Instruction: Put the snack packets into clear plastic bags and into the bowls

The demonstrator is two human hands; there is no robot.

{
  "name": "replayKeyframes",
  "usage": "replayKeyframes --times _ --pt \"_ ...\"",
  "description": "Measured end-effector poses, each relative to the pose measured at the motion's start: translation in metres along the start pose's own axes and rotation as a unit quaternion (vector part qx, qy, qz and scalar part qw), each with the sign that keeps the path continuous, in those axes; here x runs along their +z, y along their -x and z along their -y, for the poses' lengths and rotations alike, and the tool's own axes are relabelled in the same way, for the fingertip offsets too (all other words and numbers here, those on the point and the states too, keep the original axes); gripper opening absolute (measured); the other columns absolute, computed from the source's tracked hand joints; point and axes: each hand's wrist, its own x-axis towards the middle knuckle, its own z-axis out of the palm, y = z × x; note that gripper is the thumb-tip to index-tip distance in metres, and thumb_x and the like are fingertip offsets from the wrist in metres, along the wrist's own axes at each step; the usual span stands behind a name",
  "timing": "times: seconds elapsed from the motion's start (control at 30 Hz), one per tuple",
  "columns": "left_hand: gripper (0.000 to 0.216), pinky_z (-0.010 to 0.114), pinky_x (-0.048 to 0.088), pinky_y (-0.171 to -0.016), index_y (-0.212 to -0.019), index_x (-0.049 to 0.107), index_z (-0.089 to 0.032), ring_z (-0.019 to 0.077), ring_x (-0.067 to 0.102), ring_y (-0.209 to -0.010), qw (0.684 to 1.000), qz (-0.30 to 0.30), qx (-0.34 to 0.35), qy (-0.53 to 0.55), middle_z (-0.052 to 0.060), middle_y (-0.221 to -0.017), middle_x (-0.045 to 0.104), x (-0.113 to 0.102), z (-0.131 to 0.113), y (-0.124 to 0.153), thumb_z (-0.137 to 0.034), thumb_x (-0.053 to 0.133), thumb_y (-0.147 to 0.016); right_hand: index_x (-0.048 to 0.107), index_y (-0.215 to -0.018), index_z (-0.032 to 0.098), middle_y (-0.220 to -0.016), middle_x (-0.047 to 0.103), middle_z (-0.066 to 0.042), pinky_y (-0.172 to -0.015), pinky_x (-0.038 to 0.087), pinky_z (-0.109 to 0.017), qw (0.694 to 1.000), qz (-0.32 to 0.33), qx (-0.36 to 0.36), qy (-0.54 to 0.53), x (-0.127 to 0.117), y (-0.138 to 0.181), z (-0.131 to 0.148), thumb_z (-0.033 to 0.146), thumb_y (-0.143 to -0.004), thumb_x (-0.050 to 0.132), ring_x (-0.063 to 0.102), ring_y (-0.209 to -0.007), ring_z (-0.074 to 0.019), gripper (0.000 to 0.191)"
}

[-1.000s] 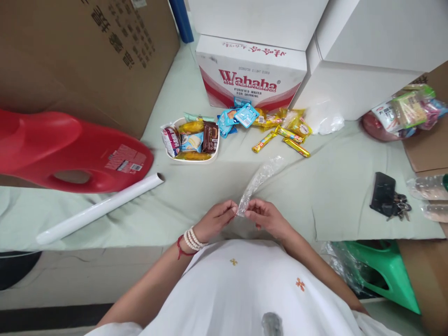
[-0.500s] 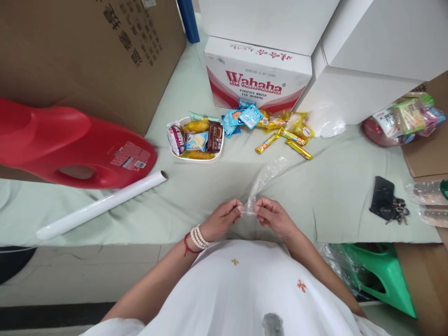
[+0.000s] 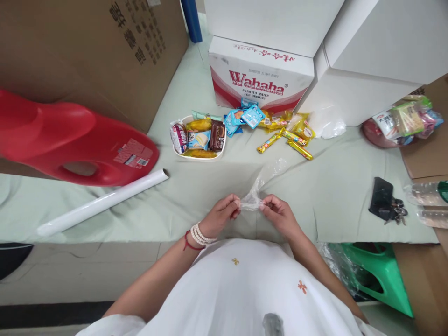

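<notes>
My left hand (image 3: 223,215) and my right hand (image 3: 278,215) both pinch the near end of a clear plastic bag (image 3: 263,183) over the pale green cloth (image 3: 196,196). The bag's mouth is stretched between my fingertips, and the rest trails away toward the snacks. My left wrist wears a white bead bracelet and a red string. Beyond the bag, a white dish (image 3: 196,156) holds several wrapped snacks. Loose blue packets (image 3: 245,117) and yellow snack bars (image 3: 285,137) lie to its right.
A red plastic stool (image 3: 73,144) lies on its side at left, with a white paper roll (image 3: 101,203) in front. A Wahaha carton (image 3: 261,79), white boxes and a large cardboard box stand behind. A black phone with keys (image 3: 385,200), bottles and a green stool (image 3: 381,270) are at right.
My hands have drawn slightly apart, pulling the bag's near end open between them. The view has shifted a little, so everything sits slightly further right.
</notes>
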Motion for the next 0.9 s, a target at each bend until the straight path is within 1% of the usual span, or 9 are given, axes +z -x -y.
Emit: replayKeyframes --times 0.17,0.23,0.3,0.37,0.43,0.57,0.73,0.83,0.9 --pt "0.046 0.028 0.046 -0.064 -0.095 0.056 -0.020 0.0162 0.056 -0.077 0.999 -0.037 0.013 -0.017 0.002 -0.086 0.059 0.004 0.008 -0.001 -0.064 0.062 -0.086 0.059 -0.081 0.021 -0.064 0.044 0.005 -0.057 0.030 -0.025 1.000 -0.007 0.009 0.008 -0.003 0.004 0.001 0.056 -0.083 0.076 0.037 -0.060 -0.0114 0.038" --pt "0.058 0.032 0.051 -0.072 -0.111 0.057 -0.020 0.0209 0.060 -0.093 0.989 -0.100 0.058 -0.093 0.008 -0.108 0.062 0.012 0.009 -0.004 -0.057 0.079 -0.073 0.058 -0.081 0.021 -0.064 0.045 0.005 -0.057 0.031 -0.025 1.000 -0.001 0.001 0.017 0.002 0.004 -0.001 0.057 -0.084 0.074 0.038 -0.060 -0.0116 0.039" --pt "0.061 0.035 0.052 -0.081 -0.116 0.059 -0.020 0.0226 0.060 -0.100 0.968 -0.148 0.109 -0.169 0.009 -0.117 0.061 0.019 0.009 -0.010 -0.041 0.085 -0.065 0.059 -0.081 0.021 -0.065 0.047 0.004 -0.057 0.031 -0.025 0.999 0.000 -0.014 0.034 0.005 0.003 -0.003 0.056 -0.085 0.072 0.039 -0.060 -0.0120 0.038" --pt "0.034 0.035 0.050 -0.081 -0.101 0.065 -0.019 0.0195 0.060 -0.089 0.961 -0.149 0.125 -0.195 0.006 -0.101 0.065 0.021 0.008 -0.018 -0.034 0.077 -0.073 0.060 -0.082 0.021 -0.066 0.049 0.003 -0.057 0.031 -0.026 0.998 -0.014 -0.027 0.056 0.006 0.004 -0.006 0.054 -0.087 0.071 0.040 -0.061 -0.0124 0.035" --pt "0.015 0.031 0.048 -0.073 -0.085 0.064 -0.019 0.0154 0.057 -0.073 0.975 -0.128 0.102 -0.152 0.000 -0.079 0.062 0.021 0.008 -0.025 -0.033 0.068 -0.079 0.061 -0.081 0.022 -0.066 0.049 0.003 -0.056 0.031 -0.026 0.996 -0.035 -0.032 0.070 0.004 0.006 -0.007 0.053 -0.087 0.071 0.040 -0.060 -0.0124 0.033" --pt "0.022 0.025 0.046 -0.062 -0.081 0.060 -0.019 0.0114 0.052 -0.064 0.990 -0.137 0.044 0.009 -0.004 -0.070 0.057 0.022 0.011 -0.032 -0.037 0.072 -0.076 0.059 -0.080 0.022 -0.062 0.045 0.005 -0.054 0.028 -0.026 0.999 -0.038 -0.008 0.039 0.000 0.011 -0.010 0.054 -0.085 0.072 0.036 -0.057 -0.0112 0.036" --pt "0.034 0.028 0.053 -0.066 -0.084 0.049 -0.022 0.0135 0.059 -0.072 0.979 -0.143 0.009 0.144 -0.003 -0.078 0.059 0.036 0.018 -0.034 -0.049 0.069 -0.079 0.060 -0.083 0.022 -0.063 0.047 0.005 -0.055 0.030 -0.025 0.998 -0.057 0.003 -0.022 0.000 0.014 -0.021 0.054 -0.086 0.074 0.038 -0.057 -0.0109 0.035" --pt "0.030 0.033 0.054 -0.065 -0.084 0.046 -0.023 0.0171 0.059 -0.069 0.984 -0.163 0.030 0.066 0.000 -0.076 0.057 0.040 0.022 -0.034 -0.052 0.051 -0.089 0.063 -0.087 0.022 -0.067 0.051 0.004 -0.056 0.033 -0.025 0.995 -0.071 -0.008 -0.062 0.002 0.013 -0.027 0.052 -0.085 0.075 0.041 -0.058 -0.0111 0.032" --pt "0.025 0.039 0.054 -0.075 -0.088 0.050 -0.022 0.0213 0.062 -0.082 0.975 -0.210 0.065 -0.023 0.004 -0.085 0.060 0.038 0.023 -0.033 -0.046 0.057 -0.086 0.064 -0.086 0.022 -0.067 0.051 0.004 -0.056 0.033 -0.025 0.995 -0.070 -0.012 -0.065 0.004 0.013 -0.027 0.052 -0.085 0.075 0.041 -0.058 -0.0109 0.032"
